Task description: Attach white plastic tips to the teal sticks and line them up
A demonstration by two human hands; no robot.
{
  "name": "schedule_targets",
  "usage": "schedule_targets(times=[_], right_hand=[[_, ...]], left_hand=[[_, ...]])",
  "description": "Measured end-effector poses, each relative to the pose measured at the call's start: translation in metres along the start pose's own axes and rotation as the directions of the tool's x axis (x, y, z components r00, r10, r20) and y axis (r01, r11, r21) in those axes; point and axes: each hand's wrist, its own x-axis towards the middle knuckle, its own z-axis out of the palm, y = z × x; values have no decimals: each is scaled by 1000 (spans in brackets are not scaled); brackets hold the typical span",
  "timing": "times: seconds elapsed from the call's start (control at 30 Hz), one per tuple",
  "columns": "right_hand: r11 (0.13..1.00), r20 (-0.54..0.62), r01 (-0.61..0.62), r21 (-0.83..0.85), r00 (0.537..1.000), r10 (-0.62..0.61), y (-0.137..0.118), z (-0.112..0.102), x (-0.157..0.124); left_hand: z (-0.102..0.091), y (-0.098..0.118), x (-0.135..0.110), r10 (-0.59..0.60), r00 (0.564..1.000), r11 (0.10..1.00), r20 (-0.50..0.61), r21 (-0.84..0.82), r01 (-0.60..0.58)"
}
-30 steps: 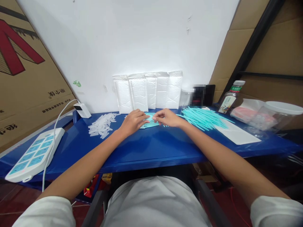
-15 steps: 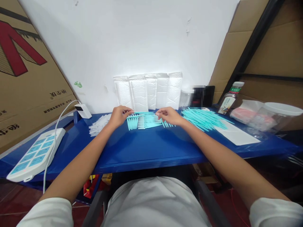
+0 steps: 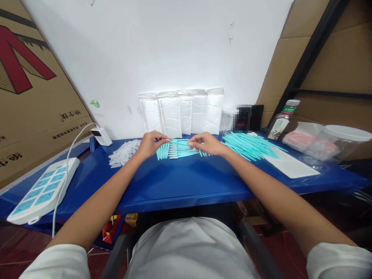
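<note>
My left hand (image 3: 153, 144) is pinched at the left end of a thin teal stick (image 3: 178, 140), above a row of similar sticks. My right hand (image 3: 205, 143) has thumb and fingertips together at the stick's other end. Under and between the hands lie teal sticks with pale, ridged-looking ends (image 3: 183, 149), set side by side. Several short teal tapered pieces (image 3: 162, 151) fan out below my left fingers, and more show under the right hand. Small whitish translucent pieces (image 3: 123, 153) are heaped left of my left hand. A large pile of loose teal sticks (image 3: 251, 146) lies to the right.
White padded packets (image 3: 170, 112) lean on the wall behind the blue table (image 3: 186, 182). A white sheet (image 3: 293, 164), a bottle (image 3: 283, 120) and a clear jar with a white lid (image 3: 348, 133) are at right. A power strip (image 3: 43, 190) and a white corded device (image 3: 101, 136) sit at left.
Both hands have come slightly closer together, the left moving right and the right moving a little left. More of the whitish heap now shows. The piles stay in place.
</note>
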Motion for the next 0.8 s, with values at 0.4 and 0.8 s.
schedule_targets(times=[0.4,0.8], right_hand=[[995,-58,-66,69,996,70,8,-3,4],[999,-181,52,-1,982,-52,15,0,7]], left_hand=[[-2,-2,0,21,992,1000,124,2,-22],[-9,-12,3,-99,944,995,315,34,93]])
